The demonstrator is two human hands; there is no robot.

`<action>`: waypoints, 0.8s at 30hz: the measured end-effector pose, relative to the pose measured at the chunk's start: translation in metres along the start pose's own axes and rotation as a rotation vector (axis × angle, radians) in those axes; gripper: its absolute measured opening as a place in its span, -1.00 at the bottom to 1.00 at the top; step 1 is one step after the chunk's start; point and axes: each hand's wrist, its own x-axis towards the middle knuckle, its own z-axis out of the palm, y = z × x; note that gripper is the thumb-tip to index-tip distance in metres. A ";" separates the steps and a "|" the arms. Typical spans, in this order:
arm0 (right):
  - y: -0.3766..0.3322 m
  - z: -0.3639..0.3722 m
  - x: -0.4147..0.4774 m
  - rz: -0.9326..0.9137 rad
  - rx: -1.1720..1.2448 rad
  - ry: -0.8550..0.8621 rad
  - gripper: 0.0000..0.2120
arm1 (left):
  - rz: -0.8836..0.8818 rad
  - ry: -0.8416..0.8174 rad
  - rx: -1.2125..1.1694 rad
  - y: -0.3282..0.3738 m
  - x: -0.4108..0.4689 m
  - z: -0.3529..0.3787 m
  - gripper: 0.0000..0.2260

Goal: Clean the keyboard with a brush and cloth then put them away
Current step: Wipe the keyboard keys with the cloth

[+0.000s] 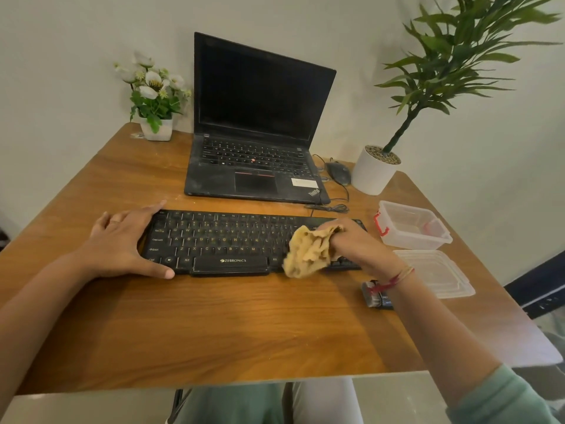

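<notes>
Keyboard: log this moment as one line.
phase: cloth wipe | right hand: grips cloth on right end of keyboard | left hand: rests on left end | container: open, lid beside it

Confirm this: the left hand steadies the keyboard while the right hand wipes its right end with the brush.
Wrong on the tool. In the head view the right hand grips a cloth, not a brush, on the right end of the keyboard. The left hand does steady the keyboard.

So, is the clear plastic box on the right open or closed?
Open. The clear plastic box has no cover on; its lid lies flat on the table beside it, nearer the person.
</notes>
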 end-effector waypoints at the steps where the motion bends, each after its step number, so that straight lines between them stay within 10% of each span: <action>1: -0.001 -0.008 0.001 0.029 0.010 0.077 -0.73 | 0.003 -0.011 0.001 0.000 -0.001 -0.001 0.26; 6: 0.019 -0.054 0.014 0.039 -0.164 0.602 -0.75 | 0.011 -0.062 0.031 0.002 0.000 -0.002 0.32; 13: 0.058 -0.026 0.040 0.153 -0.652 0.200 -0.55 | 0.028 -0.017 0.003 -0.001 0.000 0.001 0.29; 24: 0.060 -0.030 -0.016 0.192 -0.745 0.143 -0.53 | 0.016 0.055 0.013 -0.004 0.000 0.006 0.26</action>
